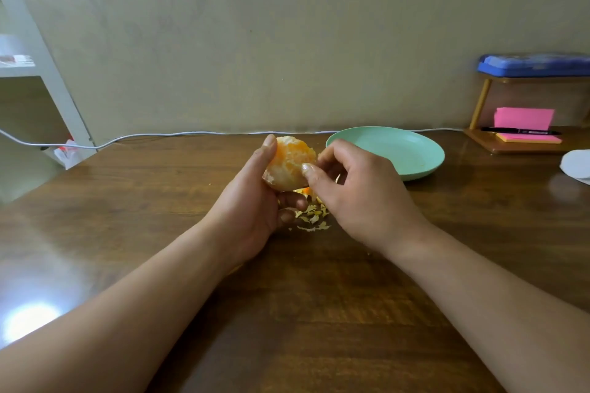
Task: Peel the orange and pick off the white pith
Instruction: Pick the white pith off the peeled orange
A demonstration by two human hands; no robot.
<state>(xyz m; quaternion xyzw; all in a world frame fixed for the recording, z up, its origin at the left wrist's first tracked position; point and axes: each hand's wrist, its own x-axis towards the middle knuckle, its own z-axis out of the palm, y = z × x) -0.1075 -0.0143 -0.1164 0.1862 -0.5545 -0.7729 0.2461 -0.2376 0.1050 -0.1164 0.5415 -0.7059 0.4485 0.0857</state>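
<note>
Gripping orange [289, 163] in left hand [255, 201]; right hand [354, 191] pinches its edge, pinched bit hidden; scraps [314, 217] half-covered.

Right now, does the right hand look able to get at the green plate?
Probably yes: the green plate lies just beyond the right hand, only bare table between, though that hand is pinching at the orange.

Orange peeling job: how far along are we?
Done: the rind is off the orange; scraps lie on the table. In hand: left hand holds the orange, right hand pinches pith at its side. Left: white patches cover much of the fruit.
</note>
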